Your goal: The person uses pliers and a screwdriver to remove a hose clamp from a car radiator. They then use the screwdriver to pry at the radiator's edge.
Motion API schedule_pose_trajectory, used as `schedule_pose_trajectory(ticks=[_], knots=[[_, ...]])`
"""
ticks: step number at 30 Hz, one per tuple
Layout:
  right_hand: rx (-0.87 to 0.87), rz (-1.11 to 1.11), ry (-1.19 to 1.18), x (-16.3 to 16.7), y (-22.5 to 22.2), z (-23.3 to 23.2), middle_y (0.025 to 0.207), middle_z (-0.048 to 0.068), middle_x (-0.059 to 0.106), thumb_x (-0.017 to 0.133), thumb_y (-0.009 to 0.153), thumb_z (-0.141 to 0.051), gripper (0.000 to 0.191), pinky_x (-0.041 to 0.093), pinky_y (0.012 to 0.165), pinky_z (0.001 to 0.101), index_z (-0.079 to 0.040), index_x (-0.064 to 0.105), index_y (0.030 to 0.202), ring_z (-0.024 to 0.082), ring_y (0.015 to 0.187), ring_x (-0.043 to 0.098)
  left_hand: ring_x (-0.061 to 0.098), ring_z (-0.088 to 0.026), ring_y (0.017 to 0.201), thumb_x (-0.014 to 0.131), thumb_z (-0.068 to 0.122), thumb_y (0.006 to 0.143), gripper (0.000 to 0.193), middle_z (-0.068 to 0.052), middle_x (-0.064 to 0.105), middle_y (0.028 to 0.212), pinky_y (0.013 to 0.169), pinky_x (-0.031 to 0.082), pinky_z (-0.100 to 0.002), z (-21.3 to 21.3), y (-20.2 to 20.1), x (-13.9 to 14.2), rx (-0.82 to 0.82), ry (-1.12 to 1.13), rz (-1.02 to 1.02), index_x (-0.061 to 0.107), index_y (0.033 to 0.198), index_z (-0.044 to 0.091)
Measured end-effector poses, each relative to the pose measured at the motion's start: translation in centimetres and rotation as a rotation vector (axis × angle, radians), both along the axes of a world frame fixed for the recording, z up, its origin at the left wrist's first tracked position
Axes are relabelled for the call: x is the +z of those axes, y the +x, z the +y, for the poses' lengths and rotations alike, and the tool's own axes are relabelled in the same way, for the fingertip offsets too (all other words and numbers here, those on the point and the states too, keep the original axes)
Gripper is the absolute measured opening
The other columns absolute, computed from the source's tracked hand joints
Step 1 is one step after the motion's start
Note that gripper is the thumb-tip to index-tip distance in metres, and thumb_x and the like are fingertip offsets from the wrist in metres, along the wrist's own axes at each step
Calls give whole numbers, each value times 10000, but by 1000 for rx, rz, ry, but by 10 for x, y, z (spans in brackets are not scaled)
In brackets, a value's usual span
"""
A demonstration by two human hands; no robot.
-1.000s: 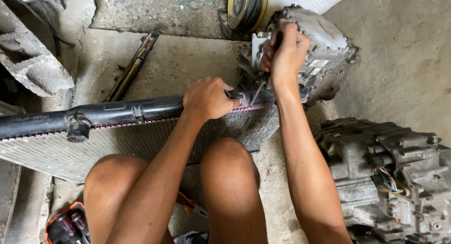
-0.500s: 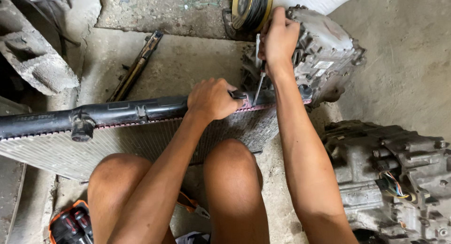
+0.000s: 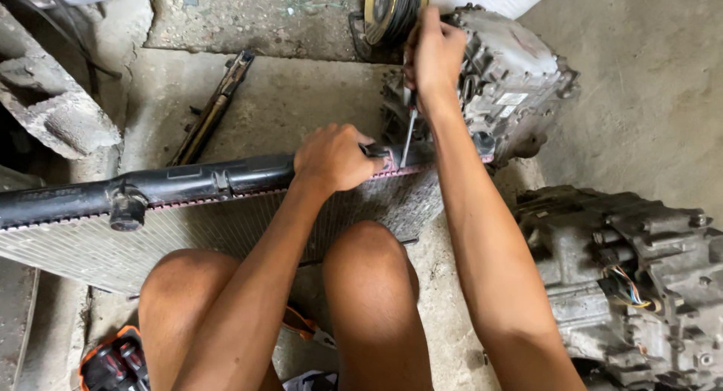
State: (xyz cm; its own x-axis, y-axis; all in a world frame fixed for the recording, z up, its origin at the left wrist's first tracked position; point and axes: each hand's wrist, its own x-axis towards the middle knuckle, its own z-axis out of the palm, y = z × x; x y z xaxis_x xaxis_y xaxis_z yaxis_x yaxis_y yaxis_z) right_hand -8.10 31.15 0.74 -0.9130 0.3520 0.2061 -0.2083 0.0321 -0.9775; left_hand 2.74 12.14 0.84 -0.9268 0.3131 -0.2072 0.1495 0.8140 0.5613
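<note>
Head view, looking down past bare knees. A long car radiator with a black plastic top tank and silvery finned metal core [image 3: 188, 225] lay tilted across the concrete floor [image 3: 301, 90], running from the left edge to about the middle, in front of the knees. The left hand [image 3: 333, 159] sat on the tank's right end, fingers curled tight around the black plastic rim. The right hand [image 3: 433, 51] was raised above it, fingers wrapped shut on the handle of a thin metal-shafted screwdriver [image 3: 407, 135]; the shaft pointed down, tip at the pinkish seam strip where tank meets core, just beside the left hand's knuckles. The handle itself was hidden inside the fist.

Around: a grey cast-metal gearbox housing, ribbed and grimy [image 3: 512, 82], stood right behind the right hand, touching or nearly touching the radiator's far end, crowding the space there. A second dirty cast-metal drivetrain unit with coloured wires showing [image 3: 633, 278] lay at right, near the right forearm. A round black-and-yellow pulley-like disc [image 3: 392, 11] was at the top, just behind the right hand. A long rusty metal bar tool [image 3: 211, 112] lay on the concrete beyond the tank, well apart from the hands. A rough grey broken concrete block [image 3: 53, 112] was at upper left. An orange-and-black tool case [image 3: 113, 361] showed at bottom left beside the left knee; orange-handled pliers [image 3: 305, 327] lay between the legs, partly hidden.
</note>
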Motion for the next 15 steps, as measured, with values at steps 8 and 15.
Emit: schedule_pose_trajectory(ticks=[8, 15], knots=[[-1, 76, -78, 21, 52, 7, 590, -6, 479, 526, 1050, -430, 425, 306, 365, 306, -98, 545, 786, 127, 406, 431, 678, -375, 1112, 783, 535, 737, 473, -166, 710, 1193, 1003, 524, -459, 0, -1, -5, -17, 3, 72, 788, 1143, 292], [104, 171, -51, 28, 72, -6, 575, 17, 443, 488, 1070, -383, 404, 279, 354, 321, -84, 514, 800, 140, 393, 391, 713, -345, 1079, 766, 536, 744, 472, -133, 740, 1169, 988, 544, -446, 1, -3, -2, -30, -9, -4, 762, 1170, 333]])
